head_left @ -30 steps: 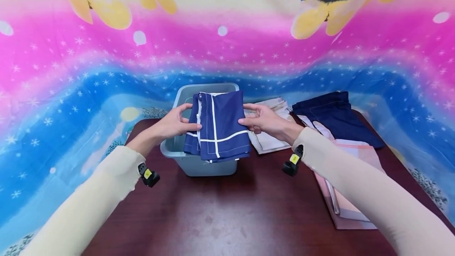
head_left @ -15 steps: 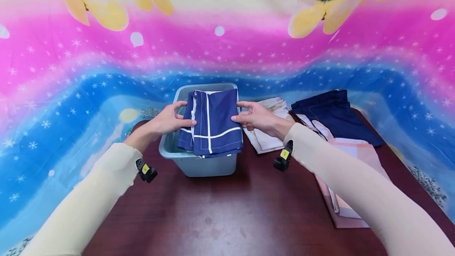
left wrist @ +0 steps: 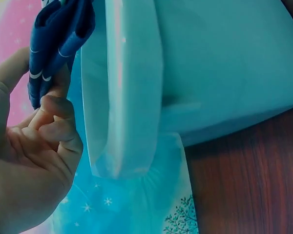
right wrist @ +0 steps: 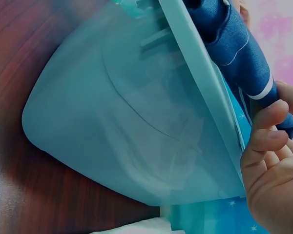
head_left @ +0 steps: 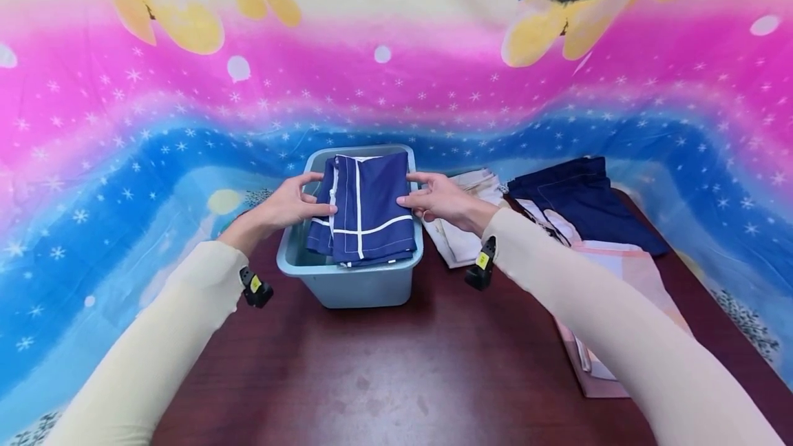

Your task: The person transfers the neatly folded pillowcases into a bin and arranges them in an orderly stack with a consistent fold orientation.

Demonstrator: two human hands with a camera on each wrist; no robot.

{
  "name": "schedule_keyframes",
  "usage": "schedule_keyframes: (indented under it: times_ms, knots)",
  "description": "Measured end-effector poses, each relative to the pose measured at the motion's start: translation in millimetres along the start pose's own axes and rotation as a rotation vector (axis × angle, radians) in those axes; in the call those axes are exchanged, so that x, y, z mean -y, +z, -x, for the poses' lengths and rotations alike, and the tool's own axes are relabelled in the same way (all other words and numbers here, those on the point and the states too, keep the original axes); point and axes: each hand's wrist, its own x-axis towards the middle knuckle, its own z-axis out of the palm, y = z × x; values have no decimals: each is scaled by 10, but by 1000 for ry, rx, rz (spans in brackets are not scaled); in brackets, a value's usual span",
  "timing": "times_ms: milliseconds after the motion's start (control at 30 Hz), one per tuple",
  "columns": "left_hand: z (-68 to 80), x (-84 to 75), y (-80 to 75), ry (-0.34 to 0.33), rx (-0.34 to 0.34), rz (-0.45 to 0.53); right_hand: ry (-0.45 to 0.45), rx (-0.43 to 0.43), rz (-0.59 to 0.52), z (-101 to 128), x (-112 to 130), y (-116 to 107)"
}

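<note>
Now both hands hold a folded navy cloth over a grey-blue bin.

Between the two hands, the folded navy cloth (head_left: 365, 208) with white lines sits in the mouth of the bin (head_left: 347, 284), its lower edge lying at the bin's near rim. At the cloth's left edge the left hand (head_left: 288, 205) pinches the fabric, thumb on top and fingers curled beneath; at its right edge the right hand (head_left: 436, 199) pinches it the same way. Just beyond the right hand lies a pale folded cloth (head_left: 461, 243) on the dark wooden surface (head_left: 396, 377), and farther out to that side a dark navy garment (head_left: 579, 198) and pink folded fabric (head_left: 610, 257). Behind everything hangs a bright pink and blue sheet (head_left: 124, 122).
</note>
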Motion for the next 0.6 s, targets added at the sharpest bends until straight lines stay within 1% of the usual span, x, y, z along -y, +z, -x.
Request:
schedule_keyframes:
  times_ms: [133, 267, 533, 600]
  knots:
    - [-32, 29, -49, 2, 4, 13, 10, 10, 7, -59, 7, 19]
    - [-65, 75, -83, -1, -5, 29, 26, -7, 27, -119, 26, 53]
    - [-144, 131, -96, -16, -16, 25, 27, -41, 73, -205, 63, 80]
    - [-166, 144, -100, -26, -28, 19, 28, -42, 82, -210, 71, 79]
